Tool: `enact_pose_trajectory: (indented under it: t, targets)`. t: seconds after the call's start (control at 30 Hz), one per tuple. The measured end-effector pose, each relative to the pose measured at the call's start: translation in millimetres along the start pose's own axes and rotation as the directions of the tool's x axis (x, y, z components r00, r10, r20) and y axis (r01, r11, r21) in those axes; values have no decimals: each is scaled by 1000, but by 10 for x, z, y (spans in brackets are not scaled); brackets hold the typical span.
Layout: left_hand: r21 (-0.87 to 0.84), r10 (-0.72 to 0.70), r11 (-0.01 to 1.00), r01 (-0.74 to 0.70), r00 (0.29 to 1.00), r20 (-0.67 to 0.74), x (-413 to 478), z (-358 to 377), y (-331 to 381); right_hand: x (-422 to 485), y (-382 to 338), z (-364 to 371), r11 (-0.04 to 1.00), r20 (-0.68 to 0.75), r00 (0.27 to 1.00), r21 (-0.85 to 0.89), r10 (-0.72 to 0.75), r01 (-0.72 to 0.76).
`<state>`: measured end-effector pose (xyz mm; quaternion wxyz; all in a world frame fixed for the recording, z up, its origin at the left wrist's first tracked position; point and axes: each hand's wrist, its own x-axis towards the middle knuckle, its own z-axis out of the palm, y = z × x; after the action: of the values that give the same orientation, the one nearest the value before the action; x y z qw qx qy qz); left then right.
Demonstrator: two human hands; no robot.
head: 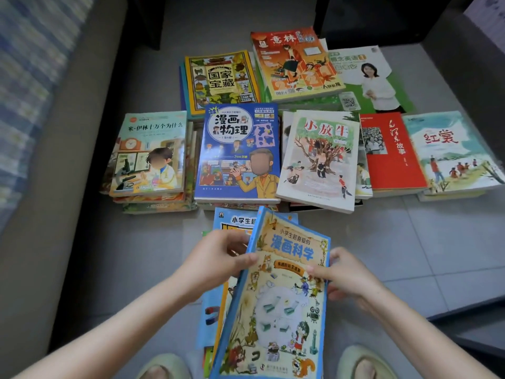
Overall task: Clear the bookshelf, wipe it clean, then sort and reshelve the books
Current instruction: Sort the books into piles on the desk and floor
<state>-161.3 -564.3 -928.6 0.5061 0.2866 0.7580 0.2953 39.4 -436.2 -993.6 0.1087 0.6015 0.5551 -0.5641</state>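
Holding the comic book are left hand and right hand.

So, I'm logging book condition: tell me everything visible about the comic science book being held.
The comic science book is a thin paperback, blue-bordered, with a parchment-coloured cartoon cover: blue Chinese title near the top, animals, a girl and a squirrel below. It looks glossy and undamaged. It is closed, cover up, held over a similar blue book on the floor tiles. The left hand grips its left edge, the right hand its right edge, thumbs on the cover.
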Motion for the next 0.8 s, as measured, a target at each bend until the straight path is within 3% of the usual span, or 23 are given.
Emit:
enact_pose_trajectory:
  t: [0.1, 0.27, 0.5, 0.57, 0.63, 0.7, 0.8]
  targets:
    - [-33, -78, 996, 78, 997, -11, 109, -12, -43, 42, -27, -36, 1000, 14, 1000, 24, -10, 10]
    - [-84, -167, 983, 163, 985, -43, 204, 47, -142, 44, -39, -61, 983, -4, 996, -164, -84, 83]
    - [-227, -268, 936, 268, 963, 32, 212, -1, -173, -80, -172, -138, 910, -60, 985, -396, -159, 123]
    - [-283, -271, 919, 275, 961, 55, 230, -41, -168, -138, -242, -178, 935, -55, 981, -316, -188, 161]
    - [-346, -259, 899, 269, 963, 76, 250, -89, -167, -208, -329, -208, 986, 3, 986, -7, -166, 166]
    - [-422, -248, 868, 262, 965, 89, 272, -132, -193, -263, -396, -236, 942, 137, 977, 315, -163, 113]
    - [-533, -264, 800, 274, 960, 97, 340, -199, -247, -298, -464, -250, 886, 251, 939, 452, -236, 102]
